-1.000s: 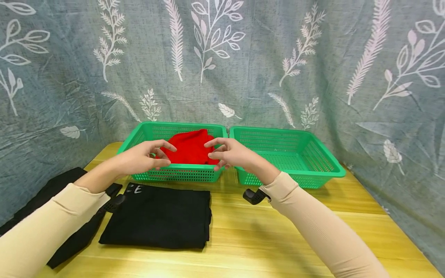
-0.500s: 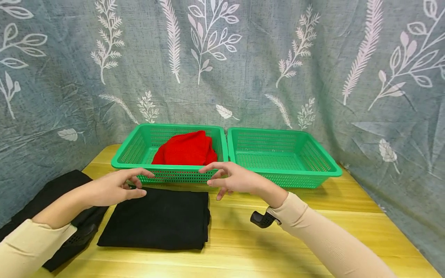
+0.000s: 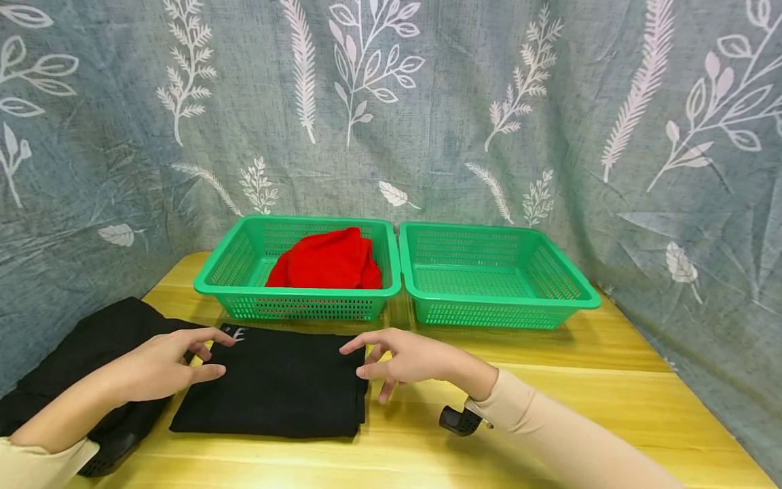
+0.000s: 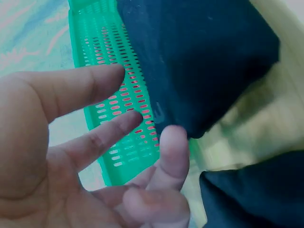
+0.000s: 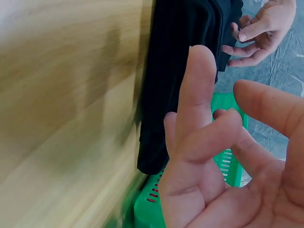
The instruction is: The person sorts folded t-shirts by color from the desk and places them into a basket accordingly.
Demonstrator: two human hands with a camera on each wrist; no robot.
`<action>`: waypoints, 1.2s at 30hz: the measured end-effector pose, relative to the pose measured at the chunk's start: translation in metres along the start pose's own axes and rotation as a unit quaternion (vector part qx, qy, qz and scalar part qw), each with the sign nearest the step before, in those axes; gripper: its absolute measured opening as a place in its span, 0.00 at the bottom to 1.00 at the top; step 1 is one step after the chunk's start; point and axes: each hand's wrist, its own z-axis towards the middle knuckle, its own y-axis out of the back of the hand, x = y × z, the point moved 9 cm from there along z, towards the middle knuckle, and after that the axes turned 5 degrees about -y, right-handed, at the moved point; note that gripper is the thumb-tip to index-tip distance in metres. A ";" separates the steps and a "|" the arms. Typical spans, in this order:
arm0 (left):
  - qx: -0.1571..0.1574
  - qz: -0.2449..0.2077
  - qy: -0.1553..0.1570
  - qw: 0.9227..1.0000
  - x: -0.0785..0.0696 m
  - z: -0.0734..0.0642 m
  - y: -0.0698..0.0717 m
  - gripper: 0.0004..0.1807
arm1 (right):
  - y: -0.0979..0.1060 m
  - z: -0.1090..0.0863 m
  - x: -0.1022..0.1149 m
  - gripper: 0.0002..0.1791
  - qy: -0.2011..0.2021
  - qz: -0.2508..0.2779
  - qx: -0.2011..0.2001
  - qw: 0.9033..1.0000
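A folded black garment [image 3: 281, 387] with pale lettering at its upper left corner lies flat on the wooden table [image 3: 489, 407]. Over its left edge is my left hand [image 3: 155, 367], fingers spread and relaxed, holding nothing. My right hand [image 3: 409, 356] hovers at the garment's right edge with its fingers loosely bent and nothing between them. In the right wrist view the layered side of the black garment [image 5: 178, 71] shows beyond my fingers. The left wrist view has the garment [image 4: 199, 57] past my fingertips, apart from them.
Behind the garment stands a green basket [image 3: 305, 292] with a crumpled red cloth [image 3: 330, 261] inside. A second green basket [image 3: 501, 299] sits to its right. More black fabric [image 3: 104, 333] lies at the left, partly under my left arm. A patterned curtain [image 3: 440, 109] hangs behind.
Both hands have come back from the left basket and the red cloth, down toward the folded black garment. They have moved apart to its two sides. The red cloth stays in the basket.
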 end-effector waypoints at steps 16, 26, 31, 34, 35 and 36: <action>0.003 -0.018 0.038 0.999 0.013 -0.007 -0.022 0.28 | -0.010 -0.005 -0.014 0.23 -0.022 0.007 -0.001 1.000; 0.006 -0.053 0.029 0.998 -0.002 -0.003 -0.031 0.30 | -0.005 -0.016 -0.028 0.23 -0.030 0.030 -0.007 0.999; 0.013 -0.087 0.025 0.996 -0.012 -0.001 -0.039 0.32 | 0.000 -0.028 -0.035 0.23 -0.029 0.028 -0.011 0.999; 0.018 -0.111 0.015 0.994 -0.021 0.000 -0.044 0.32 | 0.004 -0.036 -0.040 0.24 -0.030 0.023 -0.016 0.999; 0.020 -0.119 0.010 0.993 -0.024 0.001 -0.045 0.32 | 0.006 -0.038 -0.042 0.24 -0.030 0.021 -0.017 0.999; 0.022 -0.129 0.007 0.991 -0.026 0.002 -0.046 0.32 | 0.007 -0.040 -0.044 0.24 -0.031 0.021 -0.020 0.999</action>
